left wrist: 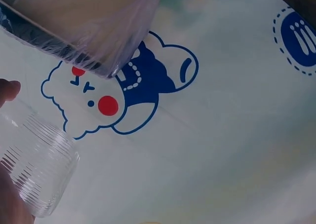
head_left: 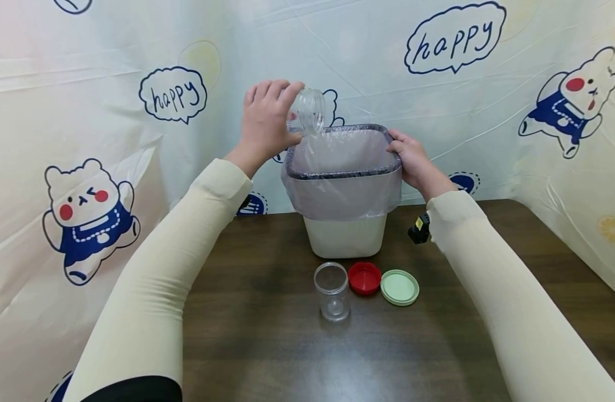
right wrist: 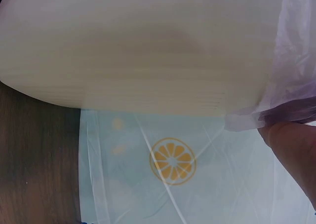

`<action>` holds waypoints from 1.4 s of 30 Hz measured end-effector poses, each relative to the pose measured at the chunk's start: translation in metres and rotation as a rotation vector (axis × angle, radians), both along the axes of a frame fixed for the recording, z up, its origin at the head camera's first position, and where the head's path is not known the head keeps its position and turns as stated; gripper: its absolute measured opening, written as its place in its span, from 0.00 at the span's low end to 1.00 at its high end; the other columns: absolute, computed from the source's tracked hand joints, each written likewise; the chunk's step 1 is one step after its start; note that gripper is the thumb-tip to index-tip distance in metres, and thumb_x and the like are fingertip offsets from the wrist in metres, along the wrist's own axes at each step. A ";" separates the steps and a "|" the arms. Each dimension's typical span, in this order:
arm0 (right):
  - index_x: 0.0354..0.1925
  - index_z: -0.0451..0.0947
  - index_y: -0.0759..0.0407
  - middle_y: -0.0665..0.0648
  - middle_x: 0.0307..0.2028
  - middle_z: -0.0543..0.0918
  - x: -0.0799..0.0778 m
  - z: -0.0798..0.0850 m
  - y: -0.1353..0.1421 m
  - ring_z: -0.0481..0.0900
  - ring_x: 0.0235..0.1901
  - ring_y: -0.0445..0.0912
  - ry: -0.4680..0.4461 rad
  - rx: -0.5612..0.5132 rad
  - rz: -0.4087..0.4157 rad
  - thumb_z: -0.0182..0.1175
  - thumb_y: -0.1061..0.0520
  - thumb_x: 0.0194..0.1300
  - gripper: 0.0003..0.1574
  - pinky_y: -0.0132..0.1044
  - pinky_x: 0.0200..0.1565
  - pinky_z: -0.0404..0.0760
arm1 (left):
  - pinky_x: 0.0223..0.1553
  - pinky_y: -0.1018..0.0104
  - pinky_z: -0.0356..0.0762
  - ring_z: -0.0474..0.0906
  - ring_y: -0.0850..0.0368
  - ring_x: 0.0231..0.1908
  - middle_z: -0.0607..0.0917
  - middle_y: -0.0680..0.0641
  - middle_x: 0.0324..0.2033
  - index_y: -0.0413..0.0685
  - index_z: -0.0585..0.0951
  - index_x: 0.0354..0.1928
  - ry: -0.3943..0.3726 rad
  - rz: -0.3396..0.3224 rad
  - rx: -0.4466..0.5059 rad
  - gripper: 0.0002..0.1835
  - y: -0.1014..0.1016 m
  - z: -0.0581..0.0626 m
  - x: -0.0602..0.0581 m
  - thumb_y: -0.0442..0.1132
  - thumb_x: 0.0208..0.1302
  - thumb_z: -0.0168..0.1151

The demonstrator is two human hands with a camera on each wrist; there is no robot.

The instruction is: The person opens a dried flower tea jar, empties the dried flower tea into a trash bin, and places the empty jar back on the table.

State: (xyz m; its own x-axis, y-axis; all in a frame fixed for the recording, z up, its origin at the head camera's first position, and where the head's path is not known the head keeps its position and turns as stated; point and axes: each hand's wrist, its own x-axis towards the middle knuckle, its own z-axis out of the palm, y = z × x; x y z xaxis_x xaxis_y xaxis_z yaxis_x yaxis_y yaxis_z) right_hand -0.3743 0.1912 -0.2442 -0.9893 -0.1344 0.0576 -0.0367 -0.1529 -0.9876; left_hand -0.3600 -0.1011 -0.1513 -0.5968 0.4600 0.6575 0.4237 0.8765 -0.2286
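Note:
High at the left rim of a white trash bin [head_left: 344,237], my left hand [head_left: 270,120] grips a clear ribbed jar [head_left: 311,109] tipped over toward the bin's opening. In the left wrist view the jar [left wrist: 42,157] shows its ribbed wall, with a thumb and part of a finger around it. My right hand [head_left: 413,159] holds the bin's right rim, its thumb over the edge. A translucent bag [head_left: 344,198] lines the bin and folds down over its outside. In the right wrist view a finger [right wrist: 291,150] presses against the bag at the rim.
On the brown table [head_left: 267,335], in front of the bin, stand an uncapped clear jar [head_left: 334,298], a red lid [head_left: 365,278] and a pale green lid [head_left: 400,287]. A printed curtain [head_left: 357,56] hangs close behind the bin.

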 end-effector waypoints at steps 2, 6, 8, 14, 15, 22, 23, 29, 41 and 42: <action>0.77 0.45 0.54 0.52 0.76 0.44 0.000 0.000 0.000 0.46 0.72 0.42 0.001 -0.001 -0.002 0.40 0.66 0.72 0.39 0.34 0.67 0.53 | 0.66 0.53 0.51 0.59 0.48 0.65 0.69 0.45 0.63 0.56 0.64 0.70 -0.029 0.008 0.055 0.44 0.000 0.000 0.001 0.52 0.50 0.72; 0.77 0.45 0.54 0.52 0.76 0.45 0.000 0.000 0.001 0.47 0.72 0.43 0.003 -0.001 -0.005 0.40 0.65 0.72 0.38 0.35 0.67 0.54 | 0.67 0.54 0.50 0.58 0.49 0.65 0.68 0.47 0.64 0.58 0.62 0.71 -0.101 0.032 0.164 0.47 -0.001 0.001 0.003 0.55 0.49 0.73; 0.77 0.45 0.53 0.52 0.76 0.44 -0.001 0.000 0.001 0.46 0.72 0.43 0.004 0.008 -0.001 0.40 0.65 0.72 0.38 0.36 0.68 0.54 | 0.67 0.54 0.50 0.58 0.50 0.65 0.68 0.48 0.65 0.59 0.62 0.71 -0.138 0.044 0.230 0.48 -0.001 0.001 0.005 0.56 0.49 0.73; 0.77 0.45 0.52 0.51 0.76 0.44 -0.001 -0.002 0.001 0.45 0.72 0.42 0.004 0.030 0.002 0.41 0.64 0.73 0.38 0.37 0.68 0.53 | 0.65 0.55 0.52 0.60 0.55 0.64 0.69 0.52 0.64 0.63 0.62 0.70 -0.224 0.063 0.434 0.48 -0.002 0.000 0.006 0.59 0.47 0.74; 0.77 0.45 0.52 0.51 0.76 0.43 -0.001 -0.002 0.001 0.45 0.72 0.42 0.005 0.031 0.002 0.41 0.64 0.73 0.38 0.37 0.68 0.52 | 0.65 0.55 0.53 0.60 0.55 0.63 0.70 0.53 0.63 0.63 0.62 0.70 -0.233 0.065 0.459 0.48 -0.002 0.001 0.006 0.59 0.47 0.74; 0.77 0.43 0.52 0.51 0.76 0.42 -0.001 -0.002 0.002 0.44 0.72 0.42 0.003 0.020 0.012 0.40 0.64 0.73 0.38 0.36 0.68 0.52 | 0.62 0.58 0.61 0.62 0.60 0.62 0.70 0.56 0.63 0.64 0.61 0.71 -0.300 0.046 0.639 0.50 -0.006 0.002 0.007 0.60 0.46 0.75; 0.77 0.43 0.52 0.50 0.76 0.42 -0.001 -0.002 0.002 0.44 0.72 0.42 0.002 0.019 0.012 0.40 0.64 0.73 0.38 0.36 0.68 0.52 | 0.61 0.58 0.63 0.62 0.60 0.62 0.69 0.56 0.63 0.64 0.60 0.71 -0.316 0.035 0.674 0.50 -0.007 0.002 0.008 0.59 0.46 0.75; 0.77 0.43 0.53 0.51 0.76 0.42 0.000 -0.001 0.001 0.44 0.73 0.42 0.006 0.022 0.017 0.39 0.64 0.73 0.39 0.36 0.68 0.51 | 0.60 0.57 0.66 0.63 0.58 0.63 0.68 0.54 0.64 0.66 0.61 0.70 -0.392 -0.056 0.838 0.50 -0.014 -0.001 0.011 0.54 0.46 0.78; 0.77 0.44 0.53 0.51 0.76 0.43 -0.001 -0.001 0.002 0.44 0.73 0.42 0.010 0.037 0.012 0.40 0.64 0.73 0.38 0.36 0.68 0.52 | 0.55 0.55 0.71 0.65 0.52 0.60 0.68 0.51 0.63 0.64 0.61 0.69 -0.468 -0.084 0.911 0.49 -0.028 -0.012 0.021 0.57 0.46 0.76; 0.77 0.44 0.53 0.51 0.76 0.43 -0.001 -0.001 0.002 0.44 0.73 0.42 0.010 0.035 0.013 0.40 0.64 0.73 0.38 0.36 0.68 0.52 | 0.55 0.55 0.71 0.65 0.51 0.60 0.68 0.51 0.63 0.64 0.60 0.69 -0.473 -0.078 0.910 0.49 -0.030 -0.014 0.022 0.57 0.46 0.76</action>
